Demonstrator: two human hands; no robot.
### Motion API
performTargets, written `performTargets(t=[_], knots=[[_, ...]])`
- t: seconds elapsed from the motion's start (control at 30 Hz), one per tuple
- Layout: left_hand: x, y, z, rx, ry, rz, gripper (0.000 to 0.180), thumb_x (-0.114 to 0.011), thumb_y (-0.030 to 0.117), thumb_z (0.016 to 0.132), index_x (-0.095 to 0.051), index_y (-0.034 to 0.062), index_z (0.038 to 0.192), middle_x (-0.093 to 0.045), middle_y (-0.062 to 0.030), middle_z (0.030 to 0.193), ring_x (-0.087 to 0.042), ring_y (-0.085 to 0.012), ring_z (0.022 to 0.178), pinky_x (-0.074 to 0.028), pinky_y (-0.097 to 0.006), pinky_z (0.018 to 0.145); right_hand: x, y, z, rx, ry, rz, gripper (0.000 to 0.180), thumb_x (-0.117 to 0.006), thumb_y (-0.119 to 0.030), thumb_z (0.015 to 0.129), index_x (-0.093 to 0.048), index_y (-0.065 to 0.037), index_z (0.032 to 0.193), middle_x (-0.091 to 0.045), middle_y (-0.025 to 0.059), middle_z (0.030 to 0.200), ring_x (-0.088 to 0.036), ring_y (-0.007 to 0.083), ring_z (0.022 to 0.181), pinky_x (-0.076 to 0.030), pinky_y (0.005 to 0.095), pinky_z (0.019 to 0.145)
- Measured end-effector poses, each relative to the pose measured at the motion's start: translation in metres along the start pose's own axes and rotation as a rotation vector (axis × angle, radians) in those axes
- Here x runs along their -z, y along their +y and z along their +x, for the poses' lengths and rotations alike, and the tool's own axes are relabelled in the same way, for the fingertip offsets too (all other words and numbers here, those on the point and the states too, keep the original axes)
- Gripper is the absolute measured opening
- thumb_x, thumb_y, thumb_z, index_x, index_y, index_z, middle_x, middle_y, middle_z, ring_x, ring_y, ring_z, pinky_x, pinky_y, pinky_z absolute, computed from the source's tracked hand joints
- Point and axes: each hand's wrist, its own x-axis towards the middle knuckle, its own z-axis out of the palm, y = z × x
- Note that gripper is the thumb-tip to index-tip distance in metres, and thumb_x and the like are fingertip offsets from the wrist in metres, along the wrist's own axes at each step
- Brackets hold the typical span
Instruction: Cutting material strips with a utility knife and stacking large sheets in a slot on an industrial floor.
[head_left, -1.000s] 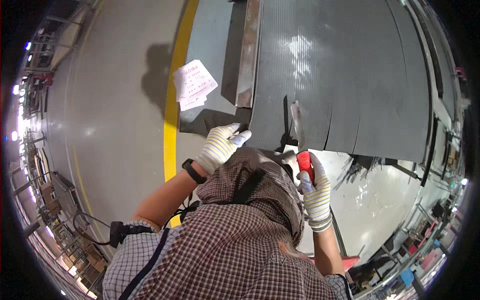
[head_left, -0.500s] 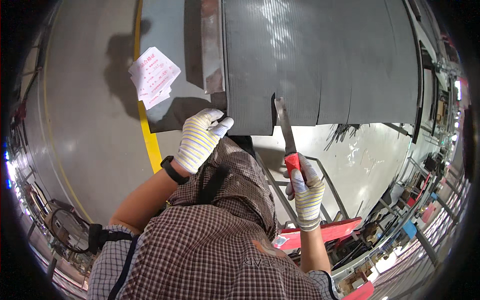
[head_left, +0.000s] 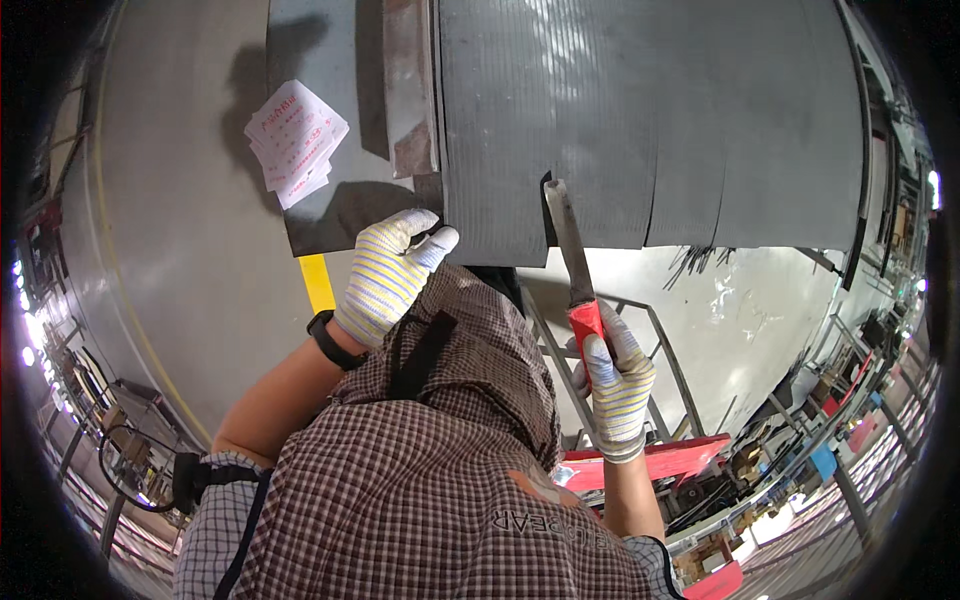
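Note:
A grey ribbed sheet (head_left: 600, 120) lies across the table, with a dark slit cut into its near edge. My right hand (head_left: 615, 385), in a striped glove, is wrapped round the red handle of a knife (head_left: 570, 235). The blade points away from me, its tip over the sheet just right of the slit. At the near left corner of the sheet is my gloved left hand (head_left: 390, 275), thumb and fingers curled toward each other; what lies between the fingertips is hidden. Just beyond that hand, a worn metal bar (head_left: 410, 100) runs along the sheet's left side.
Several white paper slips with red print (head_left: 297, 140) lie in a stack on the table's left part. Below the table's near edge stand a metal frame (head_left: 675, 365) and a red board (head_left: 650, 460). Dark thin strips (head_left: 690, 260) stick out under the sheet at right.
The whole view has shifted slightly, so the table and slips appear further left and higher. Both hands keep nearly the same pose, and the knife tip stays beside the slit.

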Motion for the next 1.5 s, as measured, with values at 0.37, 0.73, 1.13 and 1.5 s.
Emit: performTargets(t=[0.37, 0.73, 1.13, 1.5], knots=[[-0.002, 0.014, -0.003, 0.039, 0.006, 0.012, 0.039, -0.077, 0.024, 0.083, -0.065, -0.0068, 0.104, -0.064, -0.0054, 0.079, -0.057, -0.009, 0.067, -0.048, -0.024, 0.061, 0.004, -0.002, 0.006, 0.011, -0.037, 0.032, 0.04, -0.065, -0.019, 0.092, -0.058, -0.003, 0.128, -0.063, 0.0024, 0.078, -0.049, 0.0043, 0.052, -0.04, 0.0211, 0.047], [-0.007, 0.016, -0.003, -0.025, 0.031, 0.063, 0.038, -0.079, 0.023, 0.08, -0.066, -0.0073, 0.1, -0.068, -0.0126, 0.088, -0.063, -0.0159, 0.081, -0.051, -0.03, 0.074, 0.006, 0.003, 0.008, 0.052, -0.042, -0.016, 0.041, -0.067, -0.023, 0.091, -0.061, -0.003, 0.125, -0.064, 0.0032, 0.077, -0.051, 0.0052, 0.049, -0.039, 0.0216, 0.044], [0.0, 0.015, 0.0, -0.037, 0.023, 0.048, 0.038, -0.078, 0.022, 0.081, -0.066, -0.0075, 0.101, -0.069, -0.0126, 0.09, -0.063, -0.0149, 0.082, -0.051, -0.029, 0.075, -0.004, 0.001, 0.009, 0.047, -0.063, -0.001, 0.041, -0.066, -0.022, 0.091, -0.06, -0.001, 0.125, -0.059, 0.0009, 0.068, -0.049, 0.0051, 0.048, -0.037, 0.0224, 0.043], [-0.009, 0.016, -0.003, 0.001, -0.007, -0.011, 0.037, -0.077, 0.021, 0.082, -0.065, -0.0074, 0.101, -0.066, -0.0082, 0.085, -0.06, -0.0097, 0.074, -0.05, -0.025, 0.067, 0.005, -0.001, 0.01, 0.041, -0.089, -0.027, 0.042, -0.066, -0.022, 0.091, -0.059, -0.002, 0.127, -0.056, -0.0007, 0.066, -0.047, 0.0046, 0.049, -0.037, 0.0219, 0.044]])
